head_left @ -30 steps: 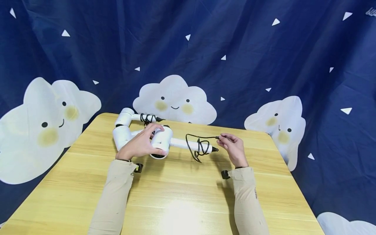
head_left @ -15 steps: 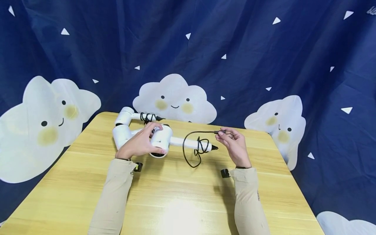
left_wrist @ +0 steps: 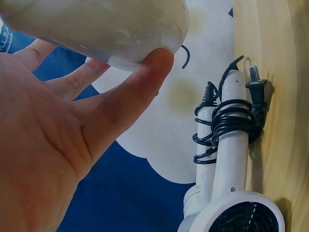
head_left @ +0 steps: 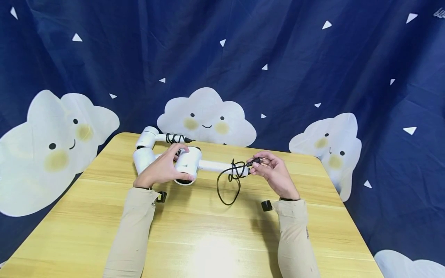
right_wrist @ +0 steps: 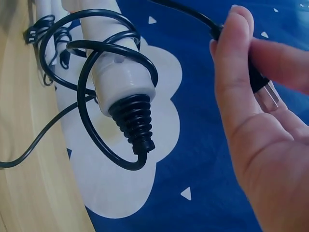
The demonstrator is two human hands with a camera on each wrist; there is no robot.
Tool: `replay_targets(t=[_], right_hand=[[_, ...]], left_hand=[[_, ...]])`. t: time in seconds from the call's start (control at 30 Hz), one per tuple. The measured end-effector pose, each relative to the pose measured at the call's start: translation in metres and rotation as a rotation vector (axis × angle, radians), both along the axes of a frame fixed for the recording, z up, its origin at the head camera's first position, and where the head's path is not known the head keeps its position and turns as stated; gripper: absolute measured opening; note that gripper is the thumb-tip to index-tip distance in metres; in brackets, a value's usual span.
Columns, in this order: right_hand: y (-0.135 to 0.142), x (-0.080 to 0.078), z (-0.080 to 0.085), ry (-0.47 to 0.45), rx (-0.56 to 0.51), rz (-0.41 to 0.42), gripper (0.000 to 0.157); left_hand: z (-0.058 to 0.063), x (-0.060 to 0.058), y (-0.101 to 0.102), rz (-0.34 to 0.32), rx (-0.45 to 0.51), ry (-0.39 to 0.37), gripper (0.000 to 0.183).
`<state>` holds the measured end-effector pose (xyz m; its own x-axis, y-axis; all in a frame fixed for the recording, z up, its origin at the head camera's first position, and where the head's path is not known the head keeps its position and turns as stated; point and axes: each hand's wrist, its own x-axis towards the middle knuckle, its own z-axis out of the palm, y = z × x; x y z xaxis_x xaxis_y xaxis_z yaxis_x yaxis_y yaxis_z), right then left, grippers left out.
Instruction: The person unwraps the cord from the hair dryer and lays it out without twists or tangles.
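Hair dryer (head_left: 189, 164), mid-frame, held over the desk (head_left: 208, 227); barrel (left_wrist: 120, 24) gripped by the left hand (head_left: 160, 168). Plug (right_wrist: 256, 77), right of centre, pinched by the right hand (head_left: 275, 175). Knotting is risked if the loose cord (right_wrist: 82, 101) is pulled tight around the handle (head_left: 212, 166); a barrel slip is possible, though the far-side grip is poorly seen.

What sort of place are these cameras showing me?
Probably an indoor workspace set up like a small booth: a wood-grain table, a dark blue cloth backdrop printed with smiling clouds, and white corded appliances, apparently hair dryers.
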<state>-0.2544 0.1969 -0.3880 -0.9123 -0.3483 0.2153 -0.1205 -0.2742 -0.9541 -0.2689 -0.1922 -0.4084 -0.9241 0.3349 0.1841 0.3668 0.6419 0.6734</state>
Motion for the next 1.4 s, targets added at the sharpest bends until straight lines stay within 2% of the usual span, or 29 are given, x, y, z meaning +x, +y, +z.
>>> replay_targets(t=[0.3, 0.6, 0.73, 0.9, 1.1, 1.4], right_hand=[[0.002, 0.001, 0.000, -0.069, 0.050, 0.048, 0.017], [0.013, -0.004, -0.006, -0.131, 0.209, 0.134, 0.029], [0.016, -0.007, -0.011, -0.151, 0.264, 0.160, 0.023], [0.019, -0.011, -0.016, -0.166, 0.257, 0.179, 0.012], [0.023, -0.014, -0.021, -0.198, 0.208, 0.150, 0.006], [0.032, -0.020, -0.033, -0.247, 0.247, 0.162, 0.018]], left_hand=[[0.000, 0.000, -0.003, -0.003, 0.021, -0.006, 0.094], [0.000, 0.000, -0.005, 0.008, 0.027, -0.017, 0.096], [0.000, 0.001, -0.005, 0.016, 0.033, -0.026, 0.097], [-0.002, 0.001, -0.006, 0.021, 0.030, -0.028, 0.097], [-0.001, 0.000, -0.007, 0.017, 0.042, -0.008, 0.096], [-0.001, -0.001, -0.008, 0.013, 0.039, 0.002, 0.096]])
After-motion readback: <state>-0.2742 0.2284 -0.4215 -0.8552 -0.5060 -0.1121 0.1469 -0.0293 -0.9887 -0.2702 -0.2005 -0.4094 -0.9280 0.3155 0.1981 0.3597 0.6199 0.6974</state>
